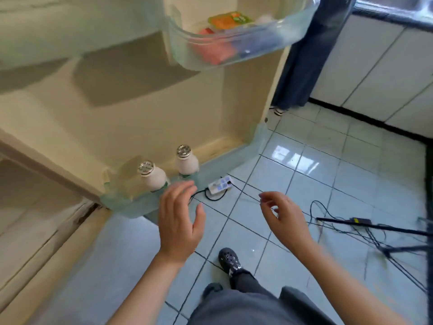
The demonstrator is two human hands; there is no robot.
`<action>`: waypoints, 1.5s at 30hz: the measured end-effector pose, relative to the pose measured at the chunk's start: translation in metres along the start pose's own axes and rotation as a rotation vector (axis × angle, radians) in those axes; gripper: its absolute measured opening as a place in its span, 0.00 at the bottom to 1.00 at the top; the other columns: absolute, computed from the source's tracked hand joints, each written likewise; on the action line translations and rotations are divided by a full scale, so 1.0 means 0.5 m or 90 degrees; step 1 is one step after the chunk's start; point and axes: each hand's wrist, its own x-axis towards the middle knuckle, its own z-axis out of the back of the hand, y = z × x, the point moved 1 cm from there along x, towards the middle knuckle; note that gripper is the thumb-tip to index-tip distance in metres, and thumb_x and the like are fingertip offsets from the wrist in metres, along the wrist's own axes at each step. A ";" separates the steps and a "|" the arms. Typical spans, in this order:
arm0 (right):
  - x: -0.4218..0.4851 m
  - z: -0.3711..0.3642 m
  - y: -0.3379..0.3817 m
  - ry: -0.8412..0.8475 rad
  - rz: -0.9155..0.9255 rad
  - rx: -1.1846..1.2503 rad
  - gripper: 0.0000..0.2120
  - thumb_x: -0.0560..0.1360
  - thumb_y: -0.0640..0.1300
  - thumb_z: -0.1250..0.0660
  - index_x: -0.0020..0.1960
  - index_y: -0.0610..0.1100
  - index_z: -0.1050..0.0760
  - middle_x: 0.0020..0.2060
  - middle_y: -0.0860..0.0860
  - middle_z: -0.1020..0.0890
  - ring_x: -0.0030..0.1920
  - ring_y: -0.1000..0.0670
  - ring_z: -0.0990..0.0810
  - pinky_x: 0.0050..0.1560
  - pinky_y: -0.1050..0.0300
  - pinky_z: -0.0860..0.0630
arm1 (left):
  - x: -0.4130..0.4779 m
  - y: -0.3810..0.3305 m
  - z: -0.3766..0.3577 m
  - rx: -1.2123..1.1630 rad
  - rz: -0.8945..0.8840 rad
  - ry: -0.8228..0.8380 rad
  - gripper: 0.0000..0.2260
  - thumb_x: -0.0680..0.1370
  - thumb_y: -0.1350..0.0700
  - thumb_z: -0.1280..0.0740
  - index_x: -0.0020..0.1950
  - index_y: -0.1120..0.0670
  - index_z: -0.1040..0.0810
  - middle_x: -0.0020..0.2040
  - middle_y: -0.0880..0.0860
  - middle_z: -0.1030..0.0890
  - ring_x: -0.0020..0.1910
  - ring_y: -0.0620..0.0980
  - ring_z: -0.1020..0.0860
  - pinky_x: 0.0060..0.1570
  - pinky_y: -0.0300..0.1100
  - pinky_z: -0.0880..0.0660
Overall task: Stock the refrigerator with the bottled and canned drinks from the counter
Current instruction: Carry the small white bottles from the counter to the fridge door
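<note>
Lower door shelf [138,204], refrigerator: two white bottles [152,178] stocked, upright, side by side toward its left end.
Left hand [180,221]: spread, empty, just beside them.
Right hand [284,219]: loosely curled, empty.
Drinks left to stock: none in view.

Both bare forearms reach forward; the left hand [179,221] spreads its fingers, the right hand [284,218] hangs loosely curled, holding nothing.

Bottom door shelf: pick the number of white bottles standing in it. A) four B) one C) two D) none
C: one white bottle and a second white bottle, both silver-capped, stand upright side by side in the bottom door shelf.
</note>
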 end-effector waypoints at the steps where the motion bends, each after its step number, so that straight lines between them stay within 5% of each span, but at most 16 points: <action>1: -0.037 0.007 -0.035 0.001 -0.057 -0.015 0.09 0.76 0.43 0.35 0.55 0.49 0.23 0.46 0.57 0.21 0.45 0.58 0.23 0.49 0.56 0.24 | -0.015 -0.008 -0.030 -0.040 0.005 0.091 0.14 0.76 0.57 0.38 0.61 0.59 0.29 0.58 0.56 0.25 0.58 0.54 0.27 0.63 0.47 0.31; 8: -0.399 0.014 -0.232 -0.041 -0.503 -0.001 0.09 0.78 0.46 0.37 0.56 0.47 0.23 0.50 0.52 0.18 0.48 0.51 0.20 0.51 0.55 0.26 | -0.176 -0.086 -0.245 -0.076 0.216 0.869 0.16 0.79 0.52 0.36 0.66 0.55 0.29 0.63 0.52 0.25 0.58 0.50 0.25 0.57 0.40 0.31; 12: -0.607 -0.020 -0.283 -0.028 -0.726 0.038 0.11 0.78 0.47 0.39 0.58 0.47 0.23 0.53 0.51 0.18 0.54 0.48 0.21 0.53 0.57 0.28 | -0.297 -0.138 -0.277 0.024 0.128 1.104 0.18 0.79 0.49 0.38 0.67 0.54 0.30 0.63 0.51 0.24 0.60 0.50 0.24 0.61 0.42 0.29; 17: -0.818 -0.067 -0.299 -0.007 -0.896 0.151 0.13 0.80 0.48 0.44 0.38 0.49 0.30 0.44 0.48 0.20 0.51 0.45 0.21 0.42 0.57 0.33 | -0.422 -0.182 -0.264 0.162 -0.006 1.340 0.14 0.78 0.49 0.39 0.60 0.55 0.26 0.59 0.55 0.21 0.58 0.53 0.24 0.51 0.40 0.30; 22: -0.960 -0.077 -0.326 -0.048 -0.966 0.235 0.14 0.80 0.51 0.45 0.38 0.49 0.29 0.32 0.54 0.24 0.37 0.52 0.25 0.33 0.60 0.34 | -0.482 -0.258 -0.298 0.189 0.004 1.337 0.08 0.76 0.54 0.38 0.37 0.49 0.27 0.37 0.48 0.23 0.37 0.45 0.25 0.37 0.38 0.31; 25: -1.044 -0.055 -0.367 -0.060 -0.983 0.294 0.10 0.80 0.53 0.45 0.46 0.52 0.27 0.38 0.56 0.22 0.39 0.55 0.24 0.39 0.61 0.29 | -0.522 -0.318 -0.341 0.248 -0.016 1.311 0.04 0.77 0.51 0.37 0.44 0.49 0.28 0.47 0.49 0.21 0.48 0.48 0.23 0.43 0.38 0.29; 29: -1.184 -0.003 -0.459 -0.050 -0.981 0.312 0.17 0.80 0.51 0.45 0.48 0.40 0.23 0.38 0.52 0.22 0.39 0.54 0.26 0.40 0.57 0.31 | -0.600 -0.446 -0.411 0.338 -0.130 1.307 0.16 0.78 0.49 0.39 0.64 0.54 0.29 0.63 0.53 0.24 0.62 0.50 0.26 0.55 0.37 0.32; 35: -1.370 0.133 -0.608 -0.165 -1.016 0.324 0.12 0.80 0.47 0.43 0.41 0.44 0.27 0.35 0.51 0.24 0.35 0.54 0.28 0.37 0.59 0.33 | -0.752 -0.747 -0.513 0.278 -0.214 1.280 0.16 0.79 0.48 0.40 0.63 0.53 0.27 0.63 0.54 0.23 0.62 0.52 0.25 0.56 0.38 0.31; 40: -1.463 0.201 -0.665 -0.233 -1.067 0.391 0.11 0.79 0.43 0.43 0.37 0.47 0.33 0.34 0.48 0.28 0.37 0.51 0.29 0.41 0.58 0.36 | -0.840 -0.982 -0.563 0.215 -0.416 1.316 0.16 0.78 0.48 0.39 0.63 0.52 0.27 0.61 0.51 0.22 0.60 0.50 0.25 0.56 0.39 0.30; 45: -1.510 0.252 -0.724 -0.230 -1.110 0.467 0.15 0.79 0.44 0.43 0.49 0.34 0.23 0.48 0.38 0.19 0.50 0.45 0.20 0.50 0.50 0.25 | -0.895 -1.126 -0.669 0.260 -0.534 1.320 0.14 0.78 0.49 0.39 0.61 0.52 0.25 0.60 0.51 0.22 0.60 0.51 0.25 0.55 0.39 0.30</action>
